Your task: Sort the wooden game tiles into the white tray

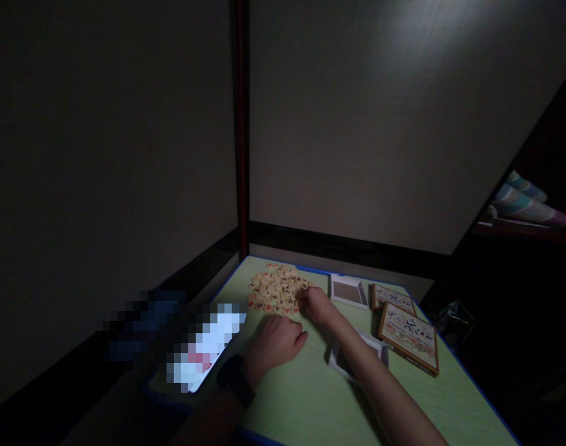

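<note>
A pile of round, pale Chinese chess pieces (pixel 274 290), marked with red and black characters, lies towards the far left of the green table. Over the pile's right edge, my right hand (pixel 317 303) has its fingers pinched on a chess piece, mostly covered by the fingertips. My left hand (pixel 276 341) is curled low over the table just in front of the pile, its thumb pointing right. Whatever may be under those curled fingers is hidden. A dark watch (pixel 236 379) is on my left wrist.
Beyond my right hand lies a white open tray (pixel 367 298); a second white tray (pixel 383 353) is partly behind my right forearm. Two decorated boxes (pixel 409 334) overlap at the right. A bright, pixelated screen (pixel 218 337) stands left. Walls border the table (pixel 450 396).
</note>
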Demonstrator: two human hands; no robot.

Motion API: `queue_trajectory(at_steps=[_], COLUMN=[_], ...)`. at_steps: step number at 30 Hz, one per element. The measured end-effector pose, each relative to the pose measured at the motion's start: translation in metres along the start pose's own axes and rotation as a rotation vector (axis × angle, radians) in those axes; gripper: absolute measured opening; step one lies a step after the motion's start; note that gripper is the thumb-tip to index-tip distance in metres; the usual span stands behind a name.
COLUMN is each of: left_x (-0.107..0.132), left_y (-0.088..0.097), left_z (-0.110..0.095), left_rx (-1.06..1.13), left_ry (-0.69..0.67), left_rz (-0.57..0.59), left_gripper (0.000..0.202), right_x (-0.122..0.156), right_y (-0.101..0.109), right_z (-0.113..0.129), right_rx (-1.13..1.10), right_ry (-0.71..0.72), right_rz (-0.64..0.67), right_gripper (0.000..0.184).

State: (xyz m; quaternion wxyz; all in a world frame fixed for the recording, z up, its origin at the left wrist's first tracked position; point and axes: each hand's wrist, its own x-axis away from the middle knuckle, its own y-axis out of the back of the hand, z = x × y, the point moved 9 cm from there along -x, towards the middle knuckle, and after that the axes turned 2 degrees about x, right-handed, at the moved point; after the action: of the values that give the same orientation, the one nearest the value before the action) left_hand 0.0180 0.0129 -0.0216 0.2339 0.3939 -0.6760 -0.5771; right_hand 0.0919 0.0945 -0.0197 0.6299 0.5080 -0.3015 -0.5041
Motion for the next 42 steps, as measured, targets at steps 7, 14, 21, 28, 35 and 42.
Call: queue_trajectory(at_steps=[7,14,21,28,35,42], left_x=[0.001,0.002,0.001,0.001,0.001,0.0], left_y=[0.004,0.008,0.005,0.006,0.004,0.003], left_z=[-0.001,-0.004,-0.002,-0.001,0.0,0.001], left_rx=[-0.005,-0.02,-0.008,0.007,0.01,0.012], left_ry=[0.02,0.027,0.01,0.035,0.037,0.042], left_rz=[0.008,0.037,0.021,0.035,0.041,0.032], left_gripper=[0.04,0.039,0.039,0.039,0.036,0.037], right_x=[-0.002,0.005,0.009,0.006,0.002,0.002], right_y=[0.017,0.034,0.016,0.014,0.018,-0.005], right_z=[-0.005,-0.031,-0.013,-0.004,-0.018,-0.026], right_rx=[0.04,0.188,0.301,0.224,-0.001,-0.187], right_ry=[-0.004,-0.105,-0.099,-0.027,-0.017,-0.082], right_rz=[-0.04,-0.007,0.039,0.088,0.156,0.258], right_gripper=[0.023,0.023,0.026,0.027,0.025,0.032])
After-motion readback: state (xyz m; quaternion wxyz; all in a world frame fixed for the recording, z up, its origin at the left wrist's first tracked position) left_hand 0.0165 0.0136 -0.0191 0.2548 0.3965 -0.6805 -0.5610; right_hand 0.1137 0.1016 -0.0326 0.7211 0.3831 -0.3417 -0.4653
